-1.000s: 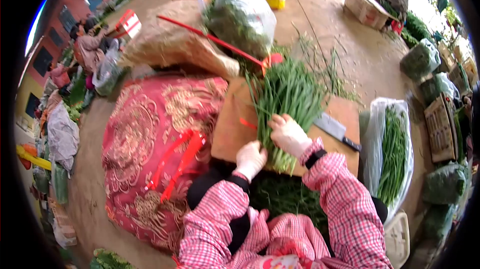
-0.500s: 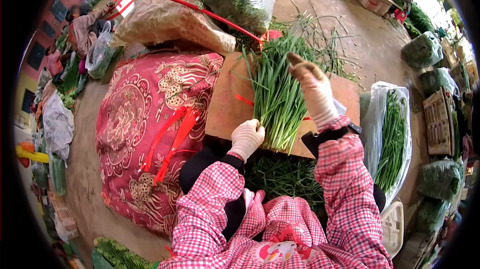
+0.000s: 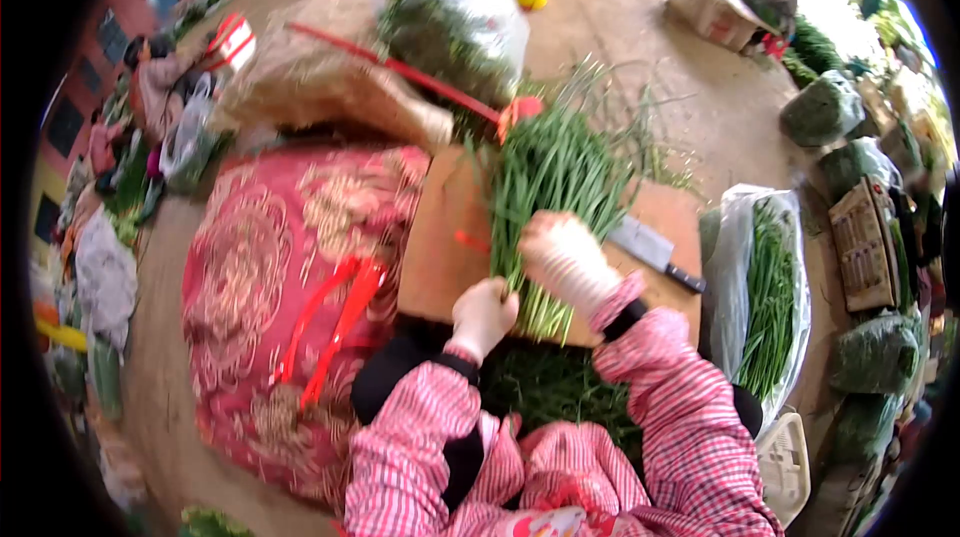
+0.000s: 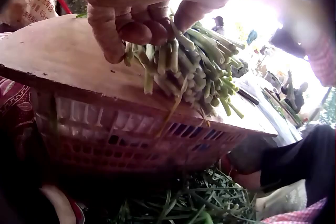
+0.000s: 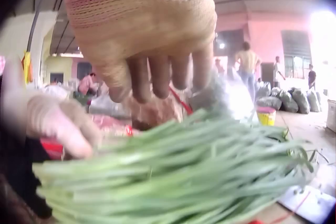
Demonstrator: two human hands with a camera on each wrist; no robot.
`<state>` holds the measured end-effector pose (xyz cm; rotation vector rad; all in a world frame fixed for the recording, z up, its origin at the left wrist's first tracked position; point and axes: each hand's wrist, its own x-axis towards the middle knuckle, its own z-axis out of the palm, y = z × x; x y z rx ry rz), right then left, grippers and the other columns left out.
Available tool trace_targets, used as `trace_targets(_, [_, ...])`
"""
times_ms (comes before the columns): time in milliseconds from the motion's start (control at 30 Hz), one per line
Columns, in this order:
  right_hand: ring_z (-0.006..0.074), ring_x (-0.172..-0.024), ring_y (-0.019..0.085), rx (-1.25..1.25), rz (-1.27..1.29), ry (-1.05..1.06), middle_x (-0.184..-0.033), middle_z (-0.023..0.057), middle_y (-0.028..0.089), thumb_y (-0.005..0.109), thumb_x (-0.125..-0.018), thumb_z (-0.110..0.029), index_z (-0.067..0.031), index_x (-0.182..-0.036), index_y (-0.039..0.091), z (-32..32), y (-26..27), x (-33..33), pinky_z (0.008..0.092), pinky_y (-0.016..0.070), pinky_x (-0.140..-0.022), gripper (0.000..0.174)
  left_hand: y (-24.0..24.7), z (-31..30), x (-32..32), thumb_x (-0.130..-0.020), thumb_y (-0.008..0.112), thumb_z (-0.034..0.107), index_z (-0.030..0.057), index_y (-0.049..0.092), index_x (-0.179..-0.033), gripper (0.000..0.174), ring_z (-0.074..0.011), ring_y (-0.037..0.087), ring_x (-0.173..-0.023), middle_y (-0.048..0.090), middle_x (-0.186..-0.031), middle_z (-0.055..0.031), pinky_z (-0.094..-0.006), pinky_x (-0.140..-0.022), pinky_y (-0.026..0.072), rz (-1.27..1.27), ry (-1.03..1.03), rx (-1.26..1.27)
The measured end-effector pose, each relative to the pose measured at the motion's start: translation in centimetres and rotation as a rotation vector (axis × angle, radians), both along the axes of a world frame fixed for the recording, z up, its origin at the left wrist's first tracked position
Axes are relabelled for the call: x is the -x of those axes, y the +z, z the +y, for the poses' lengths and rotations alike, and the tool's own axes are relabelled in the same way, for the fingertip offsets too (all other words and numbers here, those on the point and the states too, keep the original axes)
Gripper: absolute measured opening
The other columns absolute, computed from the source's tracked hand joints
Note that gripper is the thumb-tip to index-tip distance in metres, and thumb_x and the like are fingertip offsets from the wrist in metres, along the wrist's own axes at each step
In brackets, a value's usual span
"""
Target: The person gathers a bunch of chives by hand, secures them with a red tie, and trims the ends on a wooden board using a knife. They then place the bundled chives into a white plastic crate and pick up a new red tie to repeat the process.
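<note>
A thick bunch of garlic chives (image 3: pixel 560 172), pale stem ends toward the person, lies on a wooden board (image 3: pixel 440 237). At the left edge of the stem ends, my gloved left hand (image 3: pixel 485 317) pinches a stalk between thumb and curled fingers, seen closely in the left wrist view. My gloved right hand (image 5: pixel 147 35) is over the bunch, its fingers hanging down without gripping any leaves. A cleaver (image 3: pixel 642 242) with a black handle rests flat on the board, right of the bunch. Red ribbon (image 3: pixel 472 239) shows beside the chives.
A red patterned cloth (image 3: pixel 290 287) covers a bulky heap at left, with red ribbons (image 3: pixel 340 317) on it. At right stands a clear plastic bag (image 3: pixel 735 277) of greens. Under the board is a slatted crate (image 4: pixel 121 127), above loose leaves (image 4: pixel 194 198). A red pole (image 3: pixel 390 67) lies behind.
My right hand lifted off the bunch to the right, then came back down over it. The left hand stays by the stem ends. The head view has shifted.
</note>
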<state>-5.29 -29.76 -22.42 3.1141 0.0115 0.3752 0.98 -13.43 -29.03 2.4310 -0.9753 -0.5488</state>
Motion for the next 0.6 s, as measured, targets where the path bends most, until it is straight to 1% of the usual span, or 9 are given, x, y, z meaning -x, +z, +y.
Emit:
trace_targets(67, [0.0224, -0.094, 0.056, 0.118, -0.007, 0.011, -0.080, 0.0027, 0.060, 0.063, -0.068, -0.020, -0.0131, -0.071, 0.067, 0.4, -2.6, -0.6, 0.0365, 0.0436, -0.082, 0.009, -0.2, 0.0, 0.3, -0.085, 0.066, 0.034, 0.0060, 0.066, -0.089, 0.028, -0.0392, 0.063, -0.089, 0.067, -0.089, -0.0186, -0.0478, -0.078, 0.0500, -0.046, 0.002, 0.078])
trace_targets(100, [0.0224, -0.096, 0.055, 0.157, 0.020, -0.003, -0.082, 0.0021, 0.060, 0.063, -0.069, -0.021, -0.0140, -0.071, 0.067, 0.6, -3.5, -0.9, 0.0367, 0.0427, -0.084, 0.008, -1.0, 0.0, 0.4, -0.084, 0.066, 0.035, 0.0078, 0.068, -0.094, 0.029, -0.0377, 0.064, -0.093, 0.068, -0.094, -0.0172, -0.0465, -0.081, 0.0509, -0.124, -0.004, 0.129])
trace_targets(167, [0.0221, -0.100, 0.053, 0.167, 0.022, 0.011, -0.084, 0.0013, 0.060, 0.063, -0.070, -0.022, -0.0159, -0.071, 0.067, 0.3, -3.8, -0.9, 0.0367, 0.0412, -0.086, 0.008, 0.2, -0.7, 0.4, -0.084, 0.065, 0.041, 0.0077, 0.069, -0.095, 0.035, -0.0353, 0.065, -0.094, 0.069, -0.096, -0.0169, -0.0445, -0.082, 0.0517, -0.078, -0.027, -0.064])
trace_targets(233, [0.0216, -0.100, 0.053, 0.143, 0.015, 0.017, -0.087, 0.0002, 0.060, 0.061, -0.070, -0.024, -0.0182, -0.071, 0.066, -0.1, -3.8, -1.1, 0.0371, 0.0405, -0.088, 0.007, 0.7, -1.0, 0.3, -0.086, 0.061, 0.045, 0.0080, 0.069, -0.092, 0.038, -0.0343, 0.066, -0.092, 0.069, -0.095, -0.0170, -0.0440, -0.081, 0.0520, -0.101, -0.054, -0.093])
trace_targets(267, [0.0220, -0.100, 0.053, 0.069, -0.045, 0.050, -0.089, 0.0006, 0.060, 0.063, -0.067, -0.023, -0.0179, -0.070, 0.065, -0.7, -3.9, -0.9, 0.0379, 0.0408, -0.088, 0.006, 1.2, -1.2, 0.5, -0.087, 0.060, 0.047, 0.0085, 0.069, -0.091, 0.039, -0.0342, 0.066, -0.092, 0.069, -0.095, -0.0169, -0.0438, -0.081, 0.0521, -0.106, -0.063, -0.119])
trace_targets(433, [0.0249, -0.115, 0.055, -0.283, -0.242, -0.020, -0.107, 0.0029, 0.066, 0.070, -0.073, -0.020, -0.0122, -0.081, 0.069, -1.7, -3.0, 0.1, 0.0406, 0.0398, -0.100, 0.011, 2.3, -2.3, 1.2, -0.089, 0.054, 0.051, 0.0083, 0.070, -0.089, 0.046, -0.0315, 0.068, -0.089, 0.070, -0.091, -0.0134, -0.0462, -0.076, 0.0524, -0.250, -0.193, -0.248])
trace_targets(467, [0.0249, -0.115, 0.055, -0.280, -0.246, -0.025, -0.107, 0.0029, 0.066, 0.070, -0.073, -0.020, -0.0122, -0.081, 0.069, -1.9, -3.1, 0.2, 0.0406, 0.0398, -0.100, 0.011, 2.1, -2.5, 1.3, -0.089, 0.054, 0.051, 0.0083, 0.070, -0.089, 0.046, -0.0315, 0.068, -0.089, 0.070, -0.091, -0.0134, -0.0462, -0.076, 0.0524, -0.255, -0.198, -0.246])
trace_targets(533, [0.0278, -0.114, 0.058, -0.474, -0.403, -0.051, -0.109, 0.0056, 0.068, 0.074, -0.073, -0.016, -0.0094, -0.086, 0.070, -1.2, -1.6, 0.2, 0.0434, 0.0433, -0.100, 0.015, 2.0, -2.5, 1.5, -0.089, 0.055, 0.050, 0.0086, 0.070, -0.085, 0.044, -0.0314, 0.067, -0.087, 0.070, -0.088, -0.0134, -0.0464, -0.074, 0.0526, -0.311, -0.207, -0.207])
trace_targets(600, [0.0319, -0.112, 0.060, -0.613, -0.556, 0.017, -0.109, 0.0081, 0.068, 0.076, -0.069, -0.011, -0.0080, -0.087, 0.069, 0.5, 1.5, 0.4, 0.0449, 0.0467, -0.097, 0.020, 1.6, -2.4, 1.6, -0.088, 0.055, 0.049, 0.0091, 0.071, -0.089, 0.042, -0.0291, 0.067, -0.088, 0.070, -0.090, -0.0118, -0.0441, -0.074, 0.0527, -0.368, -0.228, -0.176])
